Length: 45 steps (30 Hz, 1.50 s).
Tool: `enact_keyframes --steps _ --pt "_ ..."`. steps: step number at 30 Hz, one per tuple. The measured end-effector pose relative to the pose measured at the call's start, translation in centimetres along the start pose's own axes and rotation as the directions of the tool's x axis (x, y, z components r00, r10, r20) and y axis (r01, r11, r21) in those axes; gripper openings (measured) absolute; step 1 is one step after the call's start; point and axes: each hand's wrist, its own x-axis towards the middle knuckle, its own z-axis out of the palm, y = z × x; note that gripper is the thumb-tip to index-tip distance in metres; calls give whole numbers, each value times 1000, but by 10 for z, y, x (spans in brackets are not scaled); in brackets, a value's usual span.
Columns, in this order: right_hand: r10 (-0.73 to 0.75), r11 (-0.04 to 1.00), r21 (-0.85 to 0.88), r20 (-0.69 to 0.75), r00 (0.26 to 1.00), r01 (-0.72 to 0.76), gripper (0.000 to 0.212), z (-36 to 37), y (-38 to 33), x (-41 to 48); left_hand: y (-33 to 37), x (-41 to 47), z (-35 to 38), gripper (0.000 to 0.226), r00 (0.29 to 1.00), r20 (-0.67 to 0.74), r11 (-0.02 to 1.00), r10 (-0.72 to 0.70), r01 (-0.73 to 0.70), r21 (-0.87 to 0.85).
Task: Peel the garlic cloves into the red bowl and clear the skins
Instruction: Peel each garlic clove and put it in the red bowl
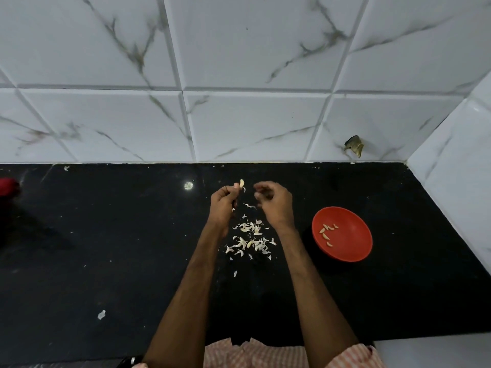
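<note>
1. Your left hand (222,201) is raised above the desk (106,235). Its fingers (231,192) pinch a garlic clove (241,183) at the tips, so the clove stands up beyond the knuckles. Grip it by one end only, leaving the rest of its surface free to strip.
2. Your right hand (275,205) hovers just beside the left, apart from the clove, with its fingers curled inward. The blur makes it impossible to tell whether they pinch a shred of skin.
3. A pale scrap seems to cling to the clove, so the peeling looks unfinished. Catch the loose edge with a nail and pull along the clove's length rather than across it. That should lift the skin in one strip.
4. Work directly over the skins (249,240) heaped on the desk between your forearms. New scraps will then land in one pile that is easy to sweep up later. A few strays lie nearer you.
5. The red bowl (353,251) sits on the desk to your right, well apart from the pile, with several peeled cloves (327,232) inside. Once the clove is bare, carry it there low so it does not bounce out.
6. Both forearms reach forward, roughly parallel, with the wrists lifted off the desk.
</note>
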Motion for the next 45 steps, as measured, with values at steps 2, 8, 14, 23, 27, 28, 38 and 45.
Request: enact_keyframes --steps 2,8,14,23,27,28,38,45 --pt "-1 983 182 25 1000 -3 14 -1 -10 2 1 1 1 27 999 -1 998 50 -50 35" --pt "0 938 346 46 999 -16 3 8 -21 3 2 6 8 28 982 38 975 186 -189 114" --pt "-31 901 434 30 999 15 14 14 -22 -1 -5 13 11 33 966 -24 957 256 -249 151" --pt "-63 830 557 48 997 26 16 9 -23 0 1 18 13 28 972 7 971 236 -236 45" --pt "-43 797 603 43 998 8 22 8 -26 0 1 21 13 34 970 -37 970 241 -239 49" --pt "-38 797 603 40 998 6 23 7 -26 1 1 21 11 34 969 -59 970 239 -236 54" --pt "27 819 573 4 1000 -25 13 4 -14 1 -20 23 -4 33 963 -57 900 265 -225 373" --pt "52 889 456 -46 998 -25 18 1 -5 -4 -47 19 0 13 980 122 819 157 -198 539"
